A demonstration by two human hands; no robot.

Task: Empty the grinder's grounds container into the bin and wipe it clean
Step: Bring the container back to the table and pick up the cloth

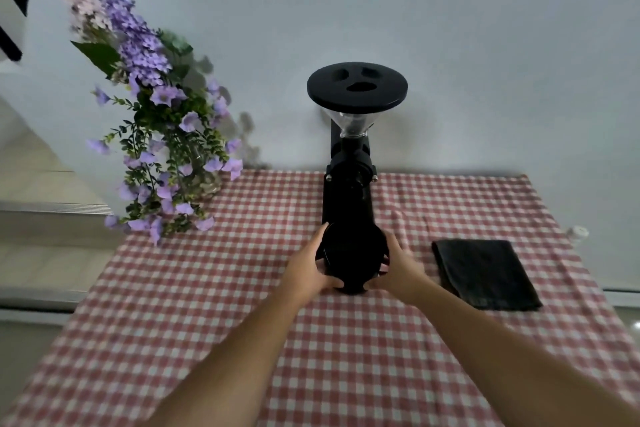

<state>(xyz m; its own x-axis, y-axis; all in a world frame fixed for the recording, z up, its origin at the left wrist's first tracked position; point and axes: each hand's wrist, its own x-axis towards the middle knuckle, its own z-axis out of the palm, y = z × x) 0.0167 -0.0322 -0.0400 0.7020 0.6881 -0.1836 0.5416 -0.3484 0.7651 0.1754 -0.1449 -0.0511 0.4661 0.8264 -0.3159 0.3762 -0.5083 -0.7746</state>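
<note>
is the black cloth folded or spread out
Folded. The black cloth lies as a compact, thick-edged rectangle on the checked tablecloth, right of the grinder, untouched by either hand.

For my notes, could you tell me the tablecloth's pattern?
Red-and-white gingham check on the tablecloth, clearest in the head view.

Mostly matt black plastic on woven cloth

You have a matt black grinder (348, 198) with a clear, glossy hopper (353, 123) under a smooth matt lid (356, 87); the red-checked tablecloth (242, 305) looks woven and soft, and the folded dark cloth (485, 272) looks matt and slightly coarse.
</note>
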